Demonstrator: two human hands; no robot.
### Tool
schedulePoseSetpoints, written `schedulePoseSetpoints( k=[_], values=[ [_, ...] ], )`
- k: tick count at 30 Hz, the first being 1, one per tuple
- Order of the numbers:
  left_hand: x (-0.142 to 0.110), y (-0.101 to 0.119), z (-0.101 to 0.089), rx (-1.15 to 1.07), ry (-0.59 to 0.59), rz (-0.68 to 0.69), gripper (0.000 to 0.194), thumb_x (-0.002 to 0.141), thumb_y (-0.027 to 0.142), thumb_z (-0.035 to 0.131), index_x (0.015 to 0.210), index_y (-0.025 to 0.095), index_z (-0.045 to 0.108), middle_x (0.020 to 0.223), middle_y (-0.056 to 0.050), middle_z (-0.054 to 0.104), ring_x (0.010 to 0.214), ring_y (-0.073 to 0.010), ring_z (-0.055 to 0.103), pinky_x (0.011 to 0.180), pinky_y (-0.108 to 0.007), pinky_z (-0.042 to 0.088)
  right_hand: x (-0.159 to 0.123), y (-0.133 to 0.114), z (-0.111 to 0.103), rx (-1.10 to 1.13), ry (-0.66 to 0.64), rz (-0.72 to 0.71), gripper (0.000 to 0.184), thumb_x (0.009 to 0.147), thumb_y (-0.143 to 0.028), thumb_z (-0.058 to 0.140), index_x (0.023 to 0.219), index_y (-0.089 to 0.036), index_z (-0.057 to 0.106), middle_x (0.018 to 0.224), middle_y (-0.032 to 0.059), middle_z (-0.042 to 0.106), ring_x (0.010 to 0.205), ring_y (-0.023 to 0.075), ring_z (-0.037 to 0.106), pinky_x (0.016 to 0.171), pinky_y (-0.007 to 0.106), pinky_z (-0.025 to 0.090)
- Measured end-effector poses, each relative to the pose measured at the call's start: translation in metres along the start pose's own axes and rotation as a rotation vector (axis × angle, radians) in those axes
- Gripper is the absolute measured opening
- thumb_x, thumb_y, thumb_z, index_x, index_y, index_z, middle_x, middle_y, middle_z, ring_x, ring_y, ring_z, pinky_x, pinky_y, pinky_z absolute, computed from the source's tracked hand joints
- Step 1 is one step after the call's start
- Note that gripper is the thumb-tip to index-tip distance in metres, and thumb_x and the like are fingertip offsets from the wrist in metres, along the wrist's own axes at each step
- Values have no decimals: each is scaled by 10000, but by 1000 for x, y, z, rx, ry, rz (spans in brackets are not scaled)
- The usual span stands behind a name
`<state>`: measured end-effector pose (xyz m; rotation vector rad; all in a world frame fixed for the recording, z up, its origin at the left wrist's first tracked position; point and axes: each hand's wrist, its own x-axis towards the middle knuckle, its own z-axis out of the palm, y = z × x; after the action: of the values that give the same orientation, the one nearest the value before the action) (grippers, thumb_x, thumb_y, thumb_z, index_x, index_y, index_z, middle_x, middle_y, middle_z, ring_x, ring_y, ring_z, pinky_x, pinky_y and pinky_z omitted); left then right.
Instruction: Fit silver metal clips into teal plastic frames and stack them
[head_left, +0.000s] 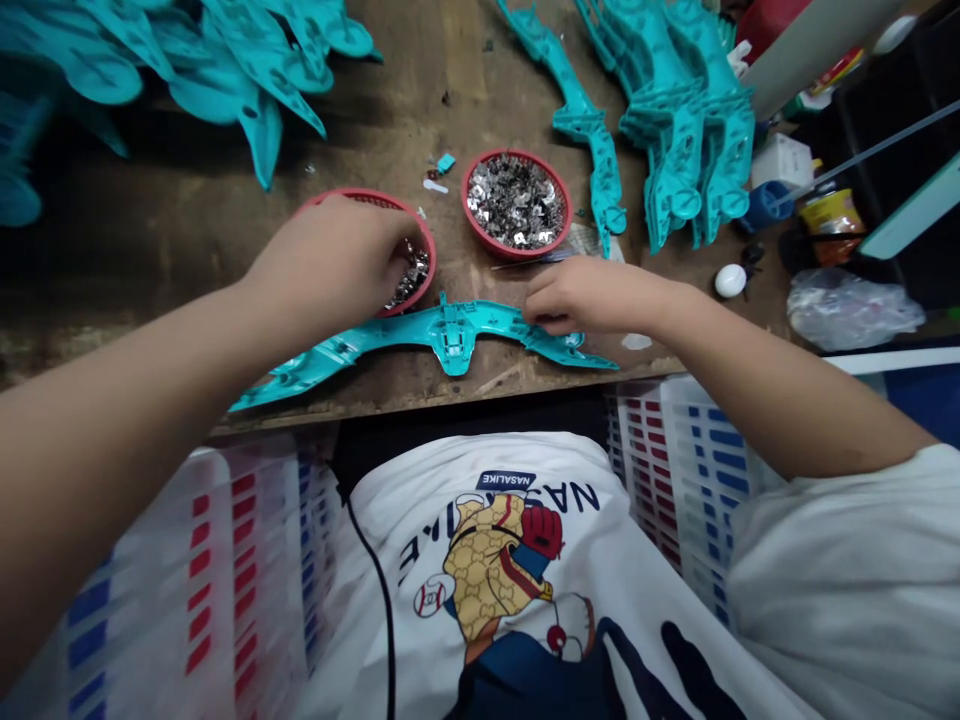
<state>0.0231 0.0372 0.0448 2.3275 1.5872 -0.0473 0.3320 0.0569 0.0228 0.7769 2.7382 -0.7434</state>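
A long turquoise plastic part (454,340), shaped like a shallow arch, lies along the table's front edge. My left hand (337,250) reaches into a red basket (429,232) of small metal clips (414,275); its fingertips are hidden in there, so what they hold does not show. At the part's right arm rests my right hand (574,297), fingers curled down against the plastic. Whether a small piece sits under those fingers I cannot make out. Just beyond it stands a second red basket (517,252), filled with similar shiny metal clips (517,200).
Turquoise panels (255,90) are piled at the back left. Stacked turquoise parts (675,130) and a single one (577,115) lie at the back right. A plastic bag (855,308) and a white round object (730,281) sit at right. White plastic crates (697,470) stand below the table edge.
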Motion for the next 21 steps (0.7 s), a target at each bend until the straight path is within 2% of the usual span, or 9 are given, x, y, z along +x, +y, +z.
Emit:
schedulePoseSetpoints(
  k=[4,7,9,12,15,18,21],
  values=[
    [-1,2,-2,51,-17,-39,397,1048,234,559,1306,115,837,1291,-183,840,1190,-346,750,1081,-473,574,2,-1,3,-51,-12,-12,115,1035,-194,737,1021,-219,849,1000,48,755,987,246,704,878,355,499],
    [1,-1,-2,-28,2,-20,364,1022,207,573,1223,114,861,1256,-173,849,1182,-342,750,1113,-491,561,2,1,6,-58,-12,-22,131,1052,-210,732,1017,-215,858,1018,62,757,998,252,712,886,361,510],
    [2,-2,-2,-166,29,-22,295,1007,202,619,1147,112,863,1164,-149,860,1102,-299,752,1103,-472,561,0,1,5,-30,28,-24,134,1058,-227,740,1034,-216,871,1035,67,765,1008,257,724,913,375,525],
    [3,1,1,-590,89,-35,173,945,205,755,1063,101,827,1028,-117,852,961,-224,736,1024,-422,588,-3,-3,1,67,179,0,174,1077,-291,743,1153,-225,886,1110,61,795,1073,271,750,1000,415,552],
    [1,7,9,-995,111,-33,213,887,209,855,1063,144,754,988,-90,833,927,-209,760,944,-408,628,-3,-14,-2,218,429,79,287,1128,-356,691,1316,-227,864,1204,64,824,1162,278,764,1083,447,570],
    [-2,14,19,-1175,34,-10,322,895,302,930,1095,217,692,930,-46,811,919,-240,810,920,-454,671,2,-28,2,363,610,88,377,1152,-391,671,1453,-212,813,1240,76,832,1168,256,765,1079,415,592],
    [-7,21,26,-1267,-45,25,440,860,381,1000,1116,244,670,950,-40,822,921,-269,842,911,-479,698,6,-38,6,409,636,3,392,1165,-384,652,1480,-195,791,1240,71,820,1140,223,761,1052,383,600]
  ],
)
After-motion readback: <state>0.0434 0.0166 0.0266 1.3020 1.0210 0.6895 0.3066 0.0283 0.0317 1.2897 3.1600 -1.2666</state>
